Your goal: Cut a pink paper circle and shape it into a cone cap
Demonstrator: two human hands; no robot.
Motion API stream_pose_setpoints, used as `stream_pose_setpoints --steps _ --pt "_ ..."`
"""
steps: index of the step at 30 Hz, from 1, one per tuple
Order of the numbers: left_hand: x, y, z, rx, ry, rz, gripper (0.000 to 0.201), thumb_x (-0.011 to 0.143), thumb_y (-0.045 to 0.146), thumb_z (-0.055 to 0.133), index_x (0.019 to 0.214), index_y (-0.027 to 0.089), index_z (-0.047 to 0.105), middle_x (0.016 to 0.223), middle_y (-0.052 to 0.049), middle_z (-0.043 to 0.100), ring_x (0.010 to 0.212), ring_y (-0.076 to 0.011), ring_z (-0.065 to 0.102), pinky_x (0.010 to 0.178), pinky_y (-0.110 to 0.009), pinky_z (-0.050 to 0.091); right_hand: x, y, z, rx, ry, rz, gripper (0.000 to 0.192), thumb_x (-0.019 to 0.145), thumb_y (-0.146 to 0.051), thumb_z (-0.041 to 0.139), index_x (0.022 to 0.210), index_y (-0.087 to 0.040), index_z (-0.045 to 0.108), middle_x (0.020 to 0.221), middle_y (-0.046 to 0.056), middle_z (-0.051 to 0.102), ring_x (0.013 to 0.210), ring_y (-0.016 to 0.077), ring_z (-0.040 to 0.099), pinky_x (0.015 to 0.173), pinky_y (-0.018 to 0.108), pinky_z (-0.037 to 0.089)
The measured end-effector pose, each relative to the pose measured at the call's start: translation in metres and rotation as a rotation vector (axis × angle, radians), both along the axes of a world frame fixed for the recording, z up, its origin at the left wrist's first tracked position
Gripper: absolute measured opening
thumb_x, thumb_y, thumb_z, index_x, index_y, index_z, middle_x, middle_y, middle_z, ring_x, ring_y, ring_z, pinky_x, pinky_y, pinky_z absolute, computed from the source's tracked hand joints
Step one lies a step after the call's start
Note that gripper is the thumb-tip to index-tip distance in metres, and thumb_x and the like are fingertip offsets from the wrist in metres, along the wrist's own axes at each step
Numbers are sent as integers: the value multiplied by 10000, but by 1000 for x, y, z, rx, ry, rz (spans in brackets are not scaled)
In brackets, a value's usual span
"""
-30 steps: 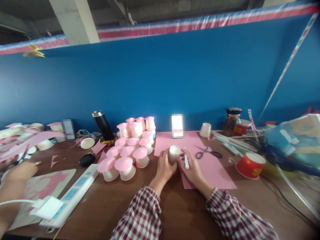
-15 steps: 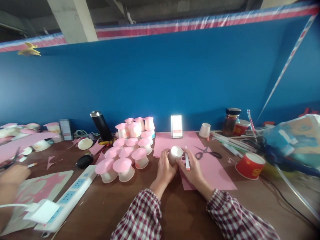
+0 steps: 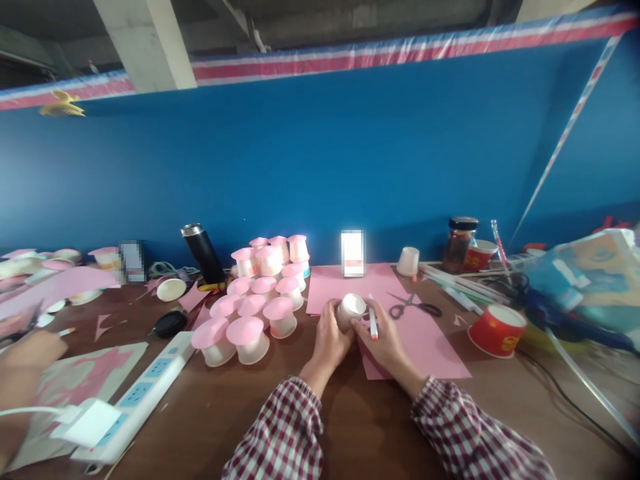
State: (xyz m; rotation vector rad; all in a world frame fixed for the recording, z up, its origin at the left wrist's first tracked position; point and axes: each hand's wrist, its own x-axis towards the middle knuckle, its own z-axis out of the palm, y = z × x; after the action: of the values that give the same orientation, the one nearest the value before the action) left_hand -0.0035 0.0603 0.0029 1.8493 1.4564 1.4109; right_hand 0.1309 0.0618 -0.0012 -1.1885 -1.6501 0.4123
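Between the fingers of the left hand (image 3: pixel 333 337) and the right hand (image 3: pixel 387 340), over the counter (image 3: pixel 370 433): one cup (image 3: pixel 353 307), bare of any pink top. The left fingers curl round its side; the right fingers grip a pen (image 3: pixel 373 321), and the right thumb appears to rest against the cup. Whether base or mouth faces up cannot be told, nor can any mark on the wall be made out. To the left of the fingers, a close group of capped cups (image 3: pixel 247 330), each under a shallow pink cone, represents the work that looks complete. Beyond the fingers and to their right, a loose cup (image 3: pixel 408 261) stands uncapped, so at least two pieces appear unfinished. Beneath and beside the right fingers lie pink sheets (image 3: pixel 420 350), with scissors (image 3: pixel 411 303) across their edge, blades parted; no cut cone is seen next to the held cup. On this evidence the batch is judged well advanced, the piece in hand at an early stage.
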Motion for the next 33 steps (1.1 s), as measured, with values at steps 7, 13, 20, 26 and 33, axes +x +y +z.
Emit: stream_pose_setpoints --steps 7,13,20,26,33 --pt "0 2 -3 -22 -6 -27 425 722 299 633 1094 195 454 1055 -85 575 953 -221 565 810 -352 458 0 2 -1 -1 10 -8 409 773 -355 594 1144 -210 502 1095 85 618 967 246 597 825 370 483" --pt "1 2 -2 -12 -10 -37 445 731 340 634 1111 191 458 1074 -94 574 984 -226 561 836 -363 454 1 1 0 14 20 -1 403 789 -353 574 1152 -202 489 1105 94 606 1005 244 581 858 379 473" --pt "-2 4 -5 -1 -32 -105 574 708 348 663 1205 191 422 1177 -120 535 1082 -245 527 913 -388 428 2 1 0 38 25 -17 435 790 -378 578 1170 -192 476 1159 110 587 1059 244 560 889 369 463" --pt "-12 9 1 -58 -185 -393 600 706 301 672 1240 206 414 1208 -99 527 1090 -238 526 922 -380 437 2 -2 4 27 58 47 396 803 -375 574 1142 -194 482 1077 90 612 946 224 598 817 353 489" --pt "-23 10 5 -144 -249 -526 678 677 244 708 1282 214 402 1251 -119 496 1130 -265 491 925 -393 426 3 -1 2 20 76 8 446 810 -387 566 1195 -186 466 1155 109 585 1029 245 572 865 371 473"
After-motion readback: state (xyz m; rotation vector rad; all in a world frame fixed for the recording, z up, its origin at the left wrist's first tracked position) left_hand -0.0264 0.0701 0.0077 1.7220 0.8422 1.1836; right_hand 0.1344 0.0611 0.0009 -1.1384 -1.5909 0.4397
